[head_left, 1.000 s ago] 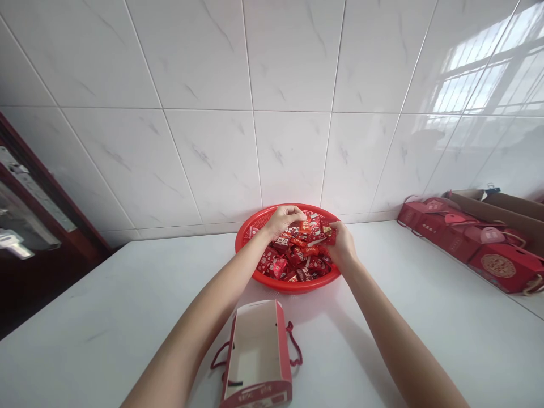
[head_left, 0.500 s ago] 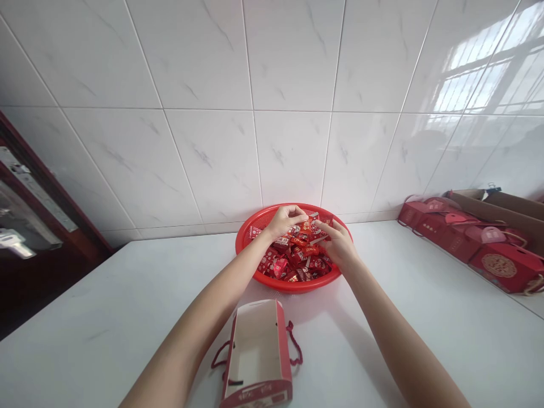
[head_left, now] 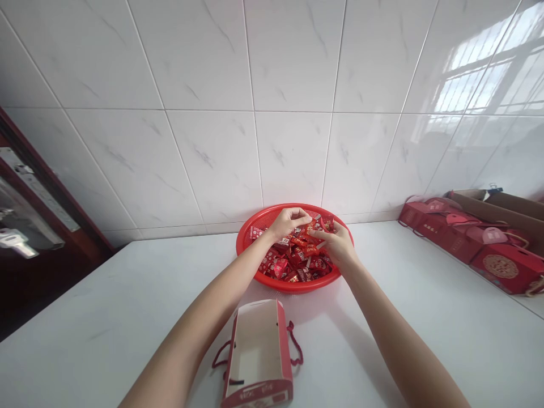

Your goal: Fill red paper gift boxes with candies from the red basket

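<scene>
A round red plastic basket [head_left: 297, 287] stands by the tiled wall, holding many red wrapped candies [head_left: 297, 258]. Over its middle, my left hand [head_left: 289, 222] has its fingers pinched together; what they hold is too small to make out. My right hand [head_left: 338, 243] reaches in from the right side, its thumb and fingers closed round red candy packets whose pale ends show between them. In front of the basket lies an open red paper box [head_left: 259, 345] with a pale inside and dark red cord handles on both sides.
At the right, a row of closed red gift boxes [head_left: 457, 235] stands along the wall beside an open brown cardboard box [head_left: 516, 211]. A dark red door frame [head_left: 46, 175] with a metal handle [head_left: 19, 242] is beyond the left table edge.
My right hand's thumb and fingers have shifted slightly left and drawn closer round the packets. My left hand has moved slightly right, still pinched.
</scene>
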`<state>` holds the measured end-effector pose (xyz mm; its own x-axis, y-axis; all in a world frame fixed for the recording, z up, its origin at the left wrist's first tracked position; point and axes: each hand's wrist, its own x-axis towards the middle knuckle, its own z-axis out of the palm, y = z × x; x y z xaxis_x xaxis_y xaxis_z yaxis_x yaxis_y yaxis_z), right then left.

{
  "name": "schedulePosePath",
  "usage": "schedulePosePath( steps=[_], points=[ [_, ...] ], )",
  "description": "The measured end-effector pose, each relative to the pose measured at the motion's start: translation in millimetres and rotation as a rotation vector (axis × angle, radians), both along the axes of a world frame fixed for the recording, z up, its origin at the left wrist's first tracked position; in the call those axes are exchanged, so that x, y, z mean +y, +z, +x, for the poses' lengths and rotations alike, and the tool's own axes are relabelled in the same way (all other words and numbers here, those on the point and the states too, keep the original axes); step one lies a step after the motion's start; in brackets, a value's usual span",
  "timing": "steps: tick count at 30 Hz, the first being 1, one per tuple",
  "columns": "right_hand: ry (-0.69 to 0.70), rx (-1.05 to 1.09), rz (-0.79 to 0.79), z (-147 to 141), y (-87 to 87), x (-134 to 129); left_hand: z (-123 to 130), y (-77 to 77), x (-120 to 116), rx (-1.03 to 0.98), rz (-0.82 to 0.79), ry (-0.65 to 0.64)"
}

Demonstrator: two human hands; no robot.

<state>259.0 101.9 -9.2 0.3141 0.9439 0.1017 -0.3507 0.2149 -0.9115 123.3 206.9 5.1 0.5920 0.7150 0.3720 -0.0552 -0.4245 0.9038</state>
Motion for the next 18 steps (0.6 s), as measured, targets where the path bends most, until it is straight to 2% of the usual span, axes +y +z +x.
schedulePosePath(
  steps=[5, 8, 10, 12, 18],
  points=[
    [-0.055, 0.024, 0.015, 1, -0.6, 0, -2, -3.1, 10, -0.010, 0.022, 0.164],
    [-0.084, 0.047, 0.029, 1, -0.6, 0, -4, -6.1, 17, 0.072, 0.066, 0.267],
    [-0.111, 0.060, 0.035, 1, 0.0, 0, -5, -8.8, 19, 0.171, 0.105, 0.292],
    [-0.133, 0.073, 0.043, 0, 1.0, 0, -6, -12.3, 19, 0.305, 0.147, 0.274],
    [-0.130, 0.084, 0.046, 1, 1.1, 0, 2, -26.0, 13, 0.700, 0.299, 0.109]
  ],
)
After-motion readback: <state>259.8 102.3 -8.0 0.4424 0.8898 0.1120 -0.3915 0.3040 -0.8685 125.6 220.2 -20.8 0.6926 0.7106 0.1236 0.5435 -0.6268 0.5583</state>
